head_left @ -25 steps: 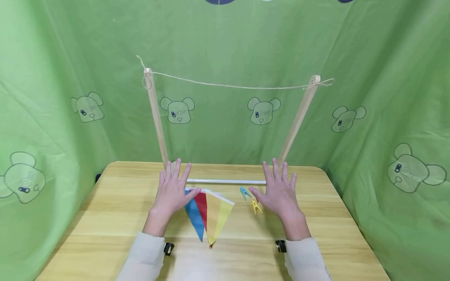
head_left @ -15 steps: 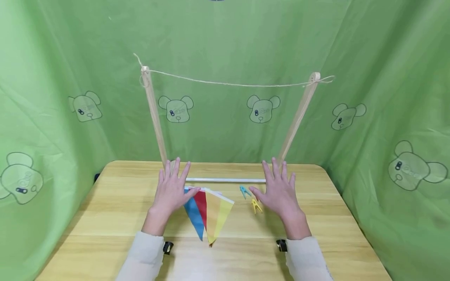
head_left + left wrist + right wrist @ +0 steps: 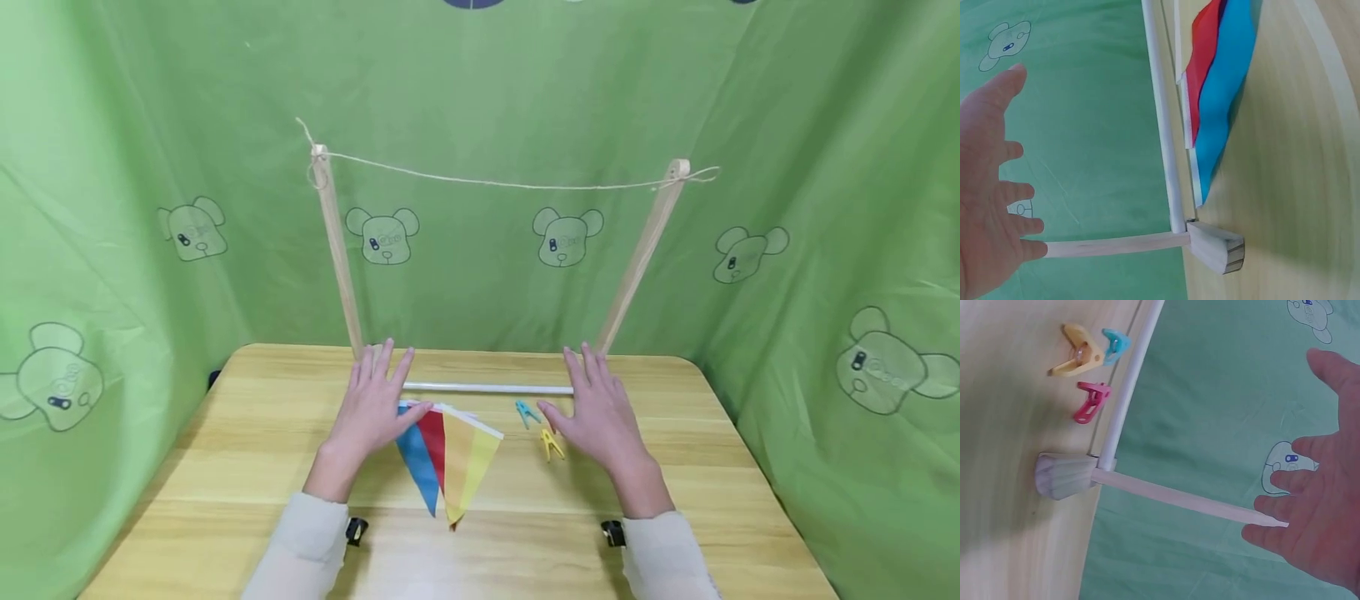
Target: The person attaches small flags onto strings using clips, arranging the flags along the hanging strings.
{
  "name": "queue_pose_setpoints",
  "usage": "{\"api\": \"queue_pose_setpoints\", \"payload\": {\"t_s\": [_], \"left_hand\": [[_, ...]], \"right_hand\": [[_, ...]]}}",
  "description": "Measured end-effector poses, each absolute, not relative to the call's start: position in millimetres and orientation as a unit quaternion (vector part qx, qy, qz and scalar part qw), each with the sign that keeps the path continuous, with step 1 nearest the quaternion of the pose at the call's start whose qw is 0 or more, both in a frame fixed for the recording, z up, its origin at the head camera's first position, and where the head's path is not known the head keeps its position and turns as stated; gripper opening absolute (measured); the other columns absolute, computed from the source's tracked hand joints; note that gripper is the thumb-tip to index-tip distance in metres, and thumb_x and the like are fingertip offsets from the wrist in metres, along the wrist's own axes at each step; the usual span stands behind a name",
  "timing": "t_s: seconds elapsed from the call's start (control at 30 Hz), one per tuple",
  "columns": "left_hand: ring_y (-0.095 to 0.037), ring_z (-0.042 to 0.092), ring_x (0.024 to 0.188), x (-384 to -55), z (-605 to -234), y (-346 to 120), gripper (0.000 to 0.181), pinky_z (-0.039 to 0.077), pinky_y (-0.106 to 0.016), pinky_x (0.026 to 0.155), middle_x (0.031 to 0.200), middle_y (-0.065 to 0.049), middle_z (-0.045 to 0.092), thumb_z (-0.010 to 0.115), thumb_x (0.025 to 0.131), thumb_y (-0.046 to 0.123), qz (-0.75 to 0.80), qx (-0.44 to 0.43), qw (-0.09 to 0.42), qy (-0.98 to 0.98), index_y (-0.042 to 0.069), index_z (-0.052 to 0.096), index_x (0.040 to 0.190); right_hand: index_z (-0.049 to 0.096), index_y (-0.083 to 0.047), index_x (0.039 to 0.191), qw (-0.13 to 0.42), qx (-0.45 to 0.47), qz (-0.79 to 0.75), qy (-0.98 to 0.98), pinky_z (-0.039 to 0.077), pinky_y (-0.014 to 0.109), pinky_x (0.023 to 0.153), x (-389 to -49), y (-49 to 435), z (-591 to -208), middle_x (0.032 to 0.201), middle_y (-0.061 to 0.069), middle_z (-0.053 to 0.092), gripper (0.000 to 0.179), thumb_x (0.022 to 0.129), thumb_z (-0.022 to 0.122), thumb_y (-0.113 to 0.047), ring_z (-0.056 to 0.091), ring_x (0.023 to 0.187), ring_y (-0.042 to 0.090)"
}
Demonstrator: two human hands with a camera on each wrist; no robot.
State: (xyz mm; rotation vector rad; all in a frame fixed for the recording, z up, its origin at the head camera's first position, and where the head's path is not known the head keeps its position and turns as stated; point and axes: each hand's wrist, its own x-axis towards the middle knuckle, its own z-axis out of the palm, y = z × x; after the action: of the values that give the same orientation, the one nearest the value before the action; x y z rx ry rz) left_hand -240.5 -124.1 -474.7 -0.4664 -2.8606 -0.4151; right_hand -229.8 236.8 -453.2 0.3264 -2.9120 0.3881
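My left hand (image 3: pixel 371 404), fingers spread, is held over the table beside a fan of triangular pennant flags (image 3: pixel 459 458) in blue, red, orange and yellow. Its thumb overlaps their white top edge in the head view. On the other side, my right hand (image 3: pixel 600 412) is held with straight fingers near a blue clothespin (image 3: pixel 527 412) and a yellow clothespin (image 3: pixel 551 445). The right wrist view also shows a pink-red clothespin (image 3: pixel 1092 401), mostly hidden by that hand from above. Both palms hold nothing.
Beyond the hands stands a frame with a left wooden post (image 3: pixel 337 250), a right wooden post (image 3: pixel 645 250) and a white rod (image 3: pixel 487 388) low between them. A sagging string (image 3: pixel 487 182) joins the post tops. Green curtains (image 3: pixel 480 100) enclose the wooden table (image 3: pixel 225 483).
My right hand has turned slightly, its fingers now closer together and its wrist a little further right. The head view has shifted slightly. Flags and clothespins stay put.
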Motion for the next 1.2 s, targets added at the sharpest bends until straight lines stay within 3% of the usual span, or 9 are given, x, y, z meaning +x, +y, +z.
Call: {"api": "queue_pose_setpoints", "payload": {"t_s": [0.23, 0.5, 0.67, 0.87, 1.2], "left_hand": [[-0.046, 0.008, 0.158, -244.1, -482.3, -123.3, 0.092, 0.014, -0.063, 0.127, 0.172, -0.020, 0.014, 0.058, 0.095, 0.067, -0.144, -0.173, 0.112, -0.968, 0.016, 0.025, 0.165], [-0.046, 0.017, 0.157, -244.5, -489.5, -119.9, 0.091, 0.020, -0.062, 0.126, 0.170, -0.019, 0.020, 0.062, 0.096, 0.062, -0.183, -0.193, 0.098, -0.959, 0.014, 0.026, 0.164], [-0.045, 0.029, 0.153, -246.6, -493.7, -117.2, 0.090, 0.028, -0.065, 0.122, 0.167, -0.019, 0.028, 0.067, 0.094, 0.059, -0.211, -0.202, 0.102, -0.951, 0.012, 0.032, 0.162], [-0.042, 0.033, 0.151, -249.9, -500.5, -112.4, 0.089, 0.037, -0.068, 0.116, 0.165, -0.018, 0.034, 0.072, 0.092, 0.055, -0.260, -0.198, 0.078, -0.942, 0.014, 0.034, 0.161], [-0.037, 0.043, 0.145, -253.9, -510.7, -103.4, 0.088, 0.043, -0.057, 0.115, 0.158, -0.015, 0.044, 0.081, 0.087, 0.047, -0.330, -0.170, 0.046, -0.927, 0.012, 0.040, 0.158]], "right_hand": [[0.013, -0.013, 0.166, 0.110, 0.137, 0.165, -0.970, 0.020, 0.061, 0.126, -231.3, 245.6, -464.4, 0.172, 0.019, 0.012, 0.098, 0.096, 0.062, -0.060, 0.017, 0.157, 0.043], [0.010, -0.027, 0.167, 0.106, 0.136, 0.224, -0.959, 0.030, 0.074, 0.115, -229.9, 254.3, -473.8, 0.173, 0.010, 0.017, 0.094, 0.096, 0.061, -0.062, 0.027, 0.153, 0.045], [0.014, -0.017, 0.167, 0.082, 0.141, 0.247, -0.955, 0.027, 0.069, 0.120, -231.6, 254.8, -480.7, 0.173, 0.011, 0.016, 0.096, 0.096, 0.060, -0.063, 0.024, 0.155, 0.043], [0.026, -0.006, 0.162, 0.061, 0.130, 0.278, -0.950, 0.028, 0.069, 0.119, -231.2, 254.7, -490.5, 0.166, 0.022, 0.028, 0.094, 0.094, 0.069, -0.054, 0.028, 0.151, 0.047], [0.038, 0.001, 0.152, 0.043, 0.137, 0.309, -0.940, 0.044, 0.068, 0.107, -228.1, 252.3, -508.5, 0.146, 0.028, 0.047, 0.086, 0.089, 0.079, -0.041, 0.048, 0.134, 0.047]]}}
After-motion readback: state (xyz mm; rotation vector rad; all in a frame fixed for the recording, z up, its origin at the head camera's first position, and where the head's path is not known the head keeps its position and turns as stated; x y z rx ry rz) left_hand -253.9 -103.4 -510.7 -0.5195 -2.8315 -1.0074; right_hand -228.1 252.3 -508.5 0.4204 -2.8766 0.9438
